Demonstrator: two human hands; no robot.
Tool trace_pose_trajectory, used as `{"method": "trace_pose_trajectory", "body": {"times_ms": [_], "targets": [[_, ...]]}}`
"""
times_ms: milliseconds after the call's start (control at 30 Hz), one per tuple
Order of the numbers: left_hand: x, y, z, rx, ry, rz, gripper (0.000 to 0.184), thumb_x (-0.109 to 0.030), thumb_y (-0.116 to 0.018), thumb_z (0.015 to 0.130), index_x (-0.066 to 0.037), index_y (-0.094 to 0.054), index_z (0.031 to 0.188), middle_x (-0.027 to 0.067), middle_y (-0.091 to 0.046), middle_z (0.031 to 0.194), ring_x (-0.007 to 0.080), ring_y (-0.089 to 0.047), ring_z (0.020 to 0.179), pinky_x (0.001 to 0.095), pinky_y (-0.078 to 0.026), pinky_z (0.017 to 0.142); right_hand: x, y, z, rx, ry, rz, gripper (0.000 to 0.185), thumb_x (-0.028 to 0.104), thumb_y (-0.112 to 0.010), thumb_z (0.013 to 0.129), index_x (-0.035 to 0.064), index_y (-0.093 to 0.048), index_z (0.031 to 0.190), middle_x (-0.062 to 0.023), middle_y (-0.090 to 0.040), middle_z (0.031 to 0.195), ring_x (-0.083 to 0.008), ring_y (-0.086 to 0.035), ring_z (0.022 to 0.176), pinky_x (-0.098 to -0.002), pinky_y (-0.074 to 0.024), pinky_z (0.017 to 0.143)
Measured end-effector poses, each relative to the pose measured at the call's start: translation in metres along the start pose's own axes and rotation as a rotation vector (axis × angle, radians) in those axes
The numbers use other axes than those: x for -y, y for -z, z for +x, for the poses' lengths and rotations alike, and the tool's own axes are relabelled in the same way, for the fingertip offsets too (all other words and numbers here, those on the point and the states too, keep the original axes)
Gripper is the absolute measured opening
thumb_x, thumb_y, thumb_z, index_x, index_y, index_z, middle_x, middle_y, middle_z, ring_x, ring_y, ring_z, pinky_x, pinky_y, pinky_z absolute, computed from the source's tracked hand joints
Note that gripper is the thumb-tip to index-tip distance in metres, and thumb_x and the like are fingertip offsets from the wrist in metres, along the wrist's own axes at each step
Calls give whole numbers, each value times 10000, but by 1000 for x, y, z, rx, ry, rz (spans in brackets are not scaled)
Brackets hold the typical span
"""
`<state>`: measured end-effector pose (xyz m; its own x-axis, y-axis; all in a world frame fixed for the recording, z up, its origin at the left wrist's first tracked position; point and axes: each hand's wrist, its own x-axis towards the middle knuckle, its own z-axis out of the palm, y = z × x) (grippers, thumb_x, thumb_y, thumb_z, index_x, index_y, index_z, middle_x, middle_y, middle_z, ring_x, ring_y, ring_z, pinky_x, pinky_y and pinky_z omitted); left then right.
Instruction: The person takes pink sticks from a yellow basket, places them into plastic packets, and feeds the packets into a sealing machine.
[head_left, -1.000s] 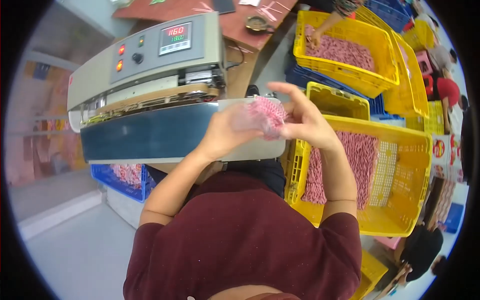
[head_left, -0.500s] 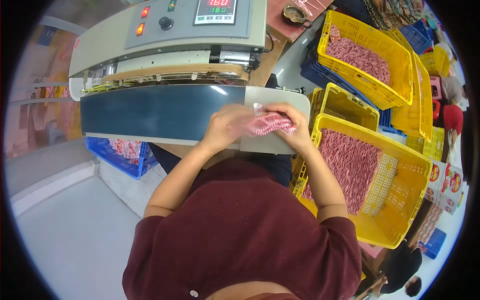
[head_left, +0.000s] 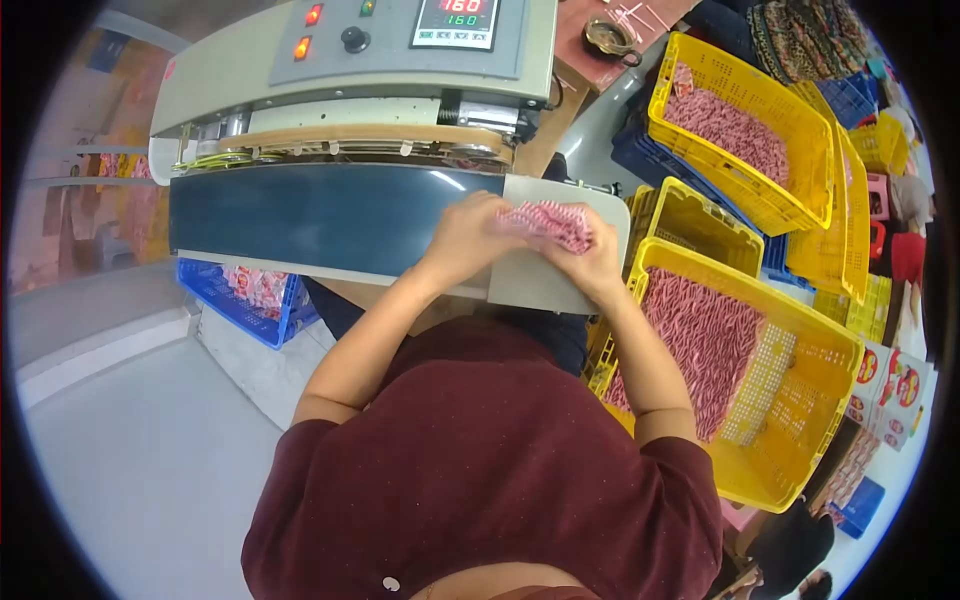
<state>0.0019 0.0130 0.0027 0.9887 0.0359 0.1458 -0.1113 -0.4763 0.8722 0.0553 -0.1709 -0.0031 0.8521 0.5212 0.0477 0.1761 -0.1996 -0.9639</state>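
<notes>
A small pink-and-white striped packet (head_left: 562, 224) is held above the pale right end of the machine's bed. My right hand (head_left: 594, 264) is closed round the packet's right side. At the other end, my left hand (head_left: 468, 236) has its fingers closed on the packet's left edge, a little smeared by motion. Just behind the hands stands a band sealing machine (head_left: 350, 110) with a dark blue bed (head_left: 310, 222). What is inside the packet cannot be made out.
Right of me, a yellow crate (head_left: 805, 400) holds many pink striped sticks. Another yellow crate (head_left: 740, 190) of them stands behind it, near blue crates. A blue crate (head_left: 232, 306) with wrapped packets sits low on the left. A metal bowl (head_left: 607, 38) is at the back; people are at far right.
The packet and both hands have risen slightly, and the packet is turned and more bunched. The view has shifted a little, so the machine appears farther right.
</notes>
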Motion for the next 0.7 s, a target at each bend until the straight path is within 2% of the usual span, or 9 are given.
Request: {"method": "trace_pose_trajectory", "body": {"times_ms": [33, 67, 133, 167, 267, 300, 333, 433, 700], "targets": [[1, -1, -2, -6, 101, -112, 194, -37, -676, 708, 8, -625, 890, 53, -612, 822, 105, -555, 716, 244, -452, 667, 7, 0, 4, -40, -12, 25, 300, 30, -699, 678, 6, -581, 953, -40, -637, 852, -60, -566, 749, -222, -470, 680], [1, 0, -3, -14, 96, -105, 194, -37, -676, 708, 8, -625, 890, 53, -612, 822, 105, -555, 716, 244, -452, 667, 12, 1, 7, -37, -1, 27, 300, 30, -699, 678, 6, -581, 953, -40, -637, 852, -60, -566, 749, -222, -470, 680], [4, 7, -9, 0, 361, -723, 133, -51, -620, 783, 20, -616, 895, 40, -612, 819, 77, -546, 730, 220, -452, 678, 19, 0, 10, -95, -185, 199, 283, 8, -677, 681, 1, -579, 946, -28, -628, 846, -72, -570, 743, -225, -471, 669], [10, 10, -10, -17, 364, -628, 104, -58, -576, 822, 16, -617, 882, 33, -607, 785, 76, -548, 702, 205, -447, 622, 12, 4, 12, -39, -187, 207, 286, 10, -675, 678, 0, -576, 947, -21, -619, 844, -76, -568, 736, -226, -470, 667], [11, 6, -5, -32, 422, -627, 115, -80, -578, 825, 12, -619, 882, 20, -595, 735, 65, -535, 660, 190, -421, 553, 13, 10, 18, 5, -276, 321, 298, 8, -676, 667, -3, -573, 947, -28, -620, 845, -79, -569, 735, -228, -471, 673], [13, 3, 0, -62, 429, -553, 105, -86, -593, 814, 4, -619, 860, 11, -578, 688, 50, -506, 573, 167, -370, 462, 8, 11, 21, -1, -299, 356, 316, 1, -676, 656, -6, -564, 952, -38, -619, 851, -93, -576, 731, -234, -473, 676], [11, 3, 4, -68, 424, -555, 105, -86, -593, 814, 4, -619, 860, 11, -578, 688, 50, -506, 573, 167, -370, 462, 6, 12, 24, 3, -294, 352, 316, 1, -676, 656, -6, -564, 952, -38, -619, 851, -93, -576, 731, -234, -473, 676], [11, 4, 15, -132, 534, -743, 96, -98, -614, 802, -2, -609, 811, 10, -558, 631, 38, -454, 439, 155, -304, 350, 8, 13, 36, -21, -354, 464, 330, -10, -668, 653, -13, -551, 961, -56, -618, 863, -119, -589, 728, -252, -480, 672], [11, 12, 18, -201, 545, -790, 143, -85, -571, 833, 38, -602, 898, 31, -570, 650, 46, -481, 447, 152, -324, 338, 10, 14, 41, -3, -329, 400, 348, -13, -669, 647, -16, -554, 976, -56, -620, 874, -109, -586, 739, -245, -475, 686]]}}
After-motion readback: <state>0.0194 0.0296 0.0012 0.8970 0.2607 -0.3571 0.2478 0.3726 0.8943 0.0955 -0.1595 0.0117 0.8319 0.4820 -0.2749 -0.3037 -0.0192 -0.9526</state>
